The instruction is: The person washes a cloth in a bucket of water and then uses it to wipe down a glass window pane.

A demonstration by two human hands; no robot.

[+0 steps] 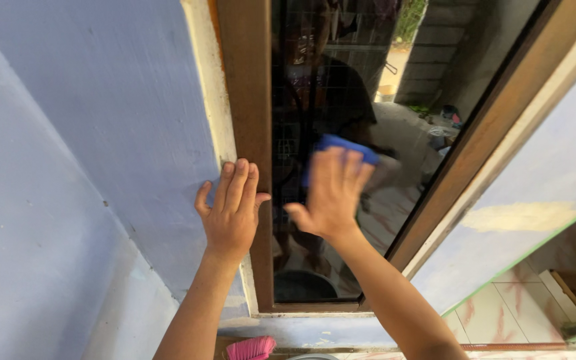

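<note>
Right now your right hand (pixel 331 193) presses a blue cloth (pixel 345 150) flat against the dark window glass (pixel 341 80), near the middle of the pane; the cloth is bunched, showing only past your fingertips. Your fingers are spread and slightly blurred, palm on the cloth. Your left hand (pixel 231 207) lies open and empty, fingers together, against the brown wooden frame (pixel 251 87) at the pane's left edge.

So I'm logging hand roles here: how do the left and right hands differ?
The left hand lies bare and flat on the brown window frame and wall edge; the right hand presses a blue cloth against the dark glass. The left looks sharp, the right blurred. Both are open-palmed, fingers pointing up.
</note>
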